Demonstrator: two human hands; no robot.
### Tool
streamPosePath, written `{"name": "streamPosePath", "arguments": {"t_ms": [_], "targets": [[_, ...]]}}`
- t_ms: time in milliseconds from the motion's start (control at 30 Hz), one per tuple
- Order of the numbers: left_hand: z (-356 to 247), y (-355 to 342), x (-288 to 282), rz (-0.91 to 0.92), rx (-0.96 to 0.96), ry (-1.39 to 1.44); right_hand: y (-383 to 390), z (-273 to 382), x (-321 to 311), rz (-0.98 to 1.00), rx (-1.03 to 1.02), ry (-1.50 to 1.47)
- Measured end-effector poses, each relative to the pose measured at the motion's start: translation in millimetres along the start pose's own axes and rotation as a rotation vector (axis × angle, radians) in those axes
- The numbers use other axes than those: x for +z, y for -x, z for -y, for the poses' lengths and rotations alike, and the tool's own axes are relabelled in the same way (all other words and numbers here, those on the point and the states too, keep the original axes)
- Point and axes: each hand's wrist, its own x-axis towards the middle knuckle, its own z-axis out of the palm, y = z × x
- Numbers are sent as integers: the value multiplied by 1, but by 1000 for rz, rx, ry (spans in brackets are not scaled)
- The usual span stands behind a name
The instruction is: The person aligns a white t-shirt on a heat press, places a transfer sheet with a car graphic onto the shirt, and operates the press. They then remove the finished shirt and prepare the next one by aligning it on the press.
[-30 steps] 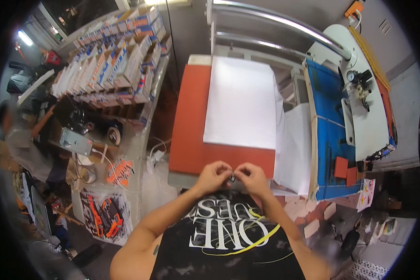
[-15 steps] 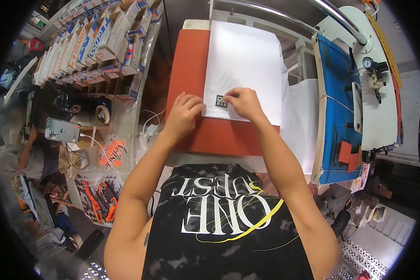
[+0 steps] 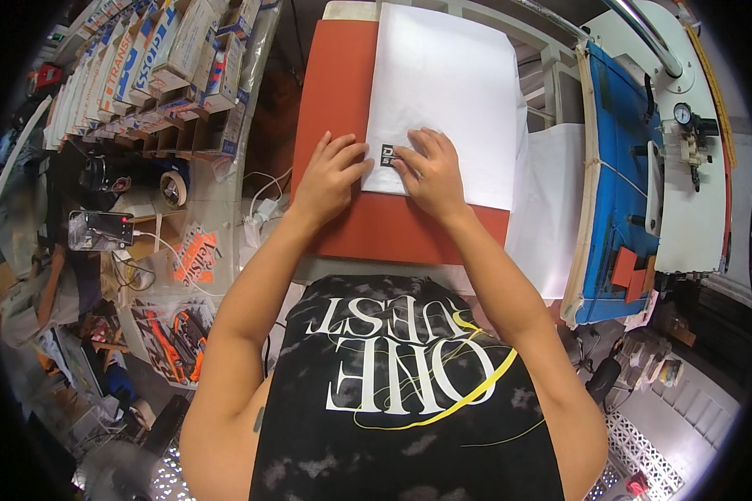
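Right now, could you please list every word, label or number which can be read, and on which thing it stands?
I leave the wording uncopied; print stands on these:
Black shirt: large white letters, legible, upside down in view.
Boxes at left: blue and orange letters, partly legible.
Small dark patch by the right hand: white characters, partly covered.
Orange print on left bench: partly legible.
Phone screen, gauge dial: too small to read.

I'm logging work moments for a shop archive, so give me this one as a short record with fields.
Left hand: at the white cloth's left edge, over the red pad
Right hand: fingertips at the dark tag
Dark tag: on the cloth, near its lower left corner
Left side: phone with white cable
Right side: blue panel
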Motion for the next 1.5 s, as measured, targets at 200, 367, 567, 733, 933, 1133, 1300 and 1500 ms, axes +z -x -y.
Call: {"name": "streamPosePath", "arguments": {"t_ms": [200, 367, 567, 733, 933, 1133, 1300, 1500], "targets": [[-2, -1, -2, -31, 8, 2, 2, -1, 2, -10, 19, -9], [-8, -5, -3, -21, 4, -57, 3, -2, 2, -14, 27, -22], [-9, -7, -4, -3, -15, -74, 2, -2, 3, -30, 44, -16], [-11, -7, -4, -4, -28, -80, 1, -3, 3, -41, 65, -24], [-12, -9, -4, -17, -43, -76, 1, -5, 6, -61, 68, -41], [-12, -9, -4, -18, -47, -84, 2, -5, 7, -59, 76, -37], [-12, -9, -5, -26, -41, -80, 2, -5, 6, -61, 78, -38], [-13, -9, -6, -24, -40, -83, 2, -3, 5, -58, 81, -29]]}}
